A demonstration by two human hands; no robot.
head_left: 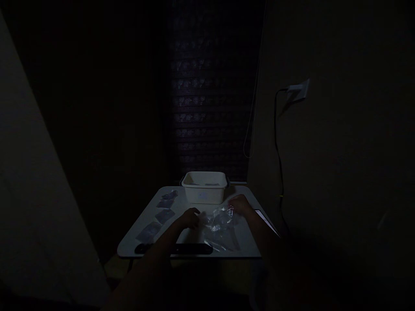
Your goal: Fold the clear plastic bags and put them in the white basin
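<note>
A crinkled clear plastic bag spans the space between my hands above the small table. My right hand has its fingers closed on the bag's upper right part. At the bag's left edge, my left hand is curled with the fingertips against the plastic; the dim light blurs the exact grip. Just beyond the hands stands a white plastic tub with dark side handles. Flat clear packets lie in a row along the left side: a near one, a middle one and a far crumpled one.
A long black bar lies along the front edge of the white table, partly behind my left forearm. A lit flat screen shows beside my right forearm. A black cord hangs from the wall outlet.
</note>
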